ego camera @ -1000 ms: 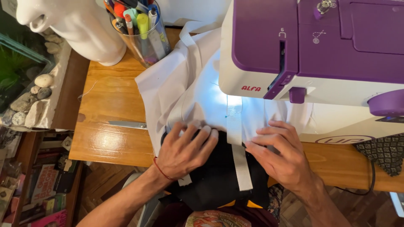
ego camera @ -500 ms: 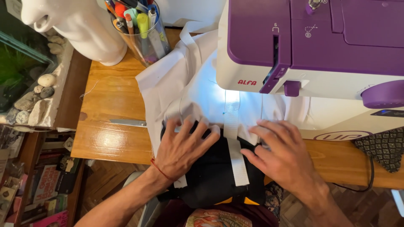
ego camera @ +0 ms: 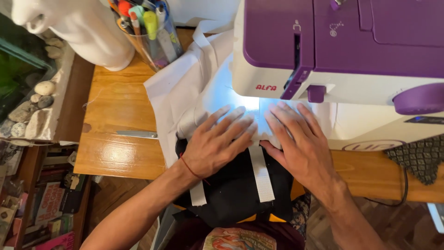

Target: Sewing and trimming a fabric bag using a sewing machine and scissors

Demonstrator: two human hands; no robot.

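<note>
My left hand (ego camera: 217, 143) lies flat, fingers spread, on white fabric (ego camera: 185, 88) just in front of the lit needle area of a purple and white sewing machine (ego camera: 342, 60). My right hand (ego camera: 300, 143) presses flat on the same fabric beside it, fingertips under the machine's head. A white strap (ego camera: 261, 173) runs between the two hands toward me over black fabric (ego camera: 236, 194). A second white strap end (ego camera: 198, 194) shows below my left wrist. The needle itself is hidden by the machine head.
A clear cup of pens and markers (ego camera: 145, 28) and a white object (ego camera: 78, 28) stand at the back left of the wooden table (ego camera: 115, 129). A thin metal tool (ego camera: 136, 134) lies left of the fabric. Patterned cloth (ego camera: 418, 157) and a cable (ego camera: 404, 185) sit at right.
Both hands have slid forward over the fabric toward the machine's needle area and come closer together, and the white fabric has moved with them.
</note>
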